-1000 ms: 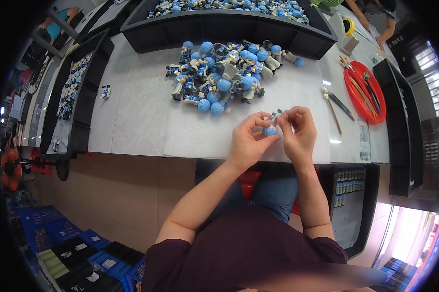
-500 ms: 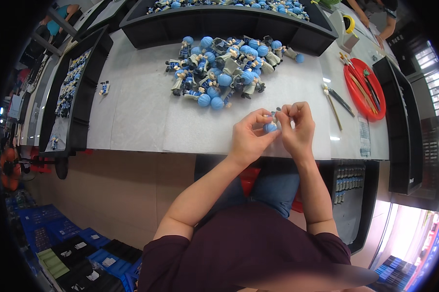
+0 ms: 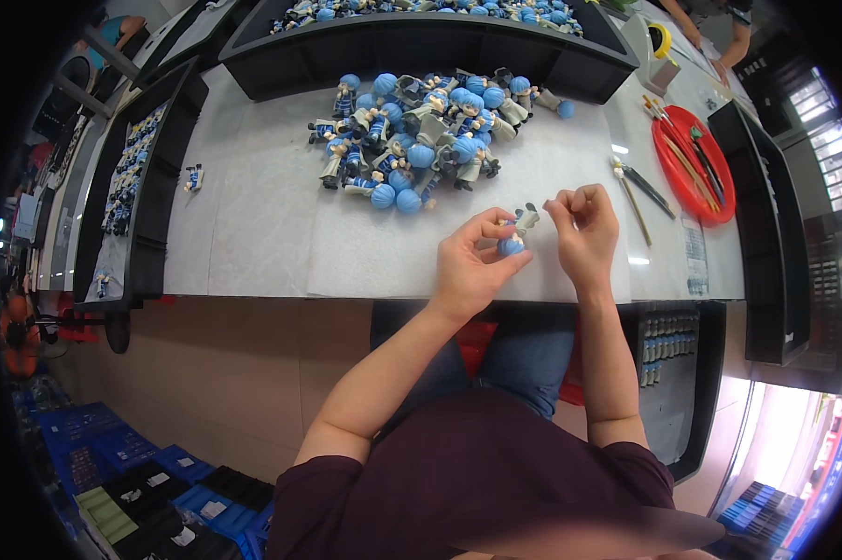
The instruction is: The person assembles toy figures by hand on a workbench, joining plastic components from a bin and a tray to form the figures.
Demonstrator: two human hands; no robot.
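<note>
We pinch the blue-haired figurine [image 3: 512, 246] between the thumb and fingers of our left hand [image 3: 472, 265], over the white tabletop [image 3: 253, 238] near its front edge, its head toward us and its legs pointing away. Just beside it but apart, our right hand [image 3: 588, 239] has its fingers curled, and we cannot tell whether its fingertips grasp anything small. Beyond our hands lies a heap of similar figurines [image 3: 421, 156], backed by a black tray [image 3: 430, 63] of more, while a red dish [image 3: 675, 183] of brushes sits farther right
</note>
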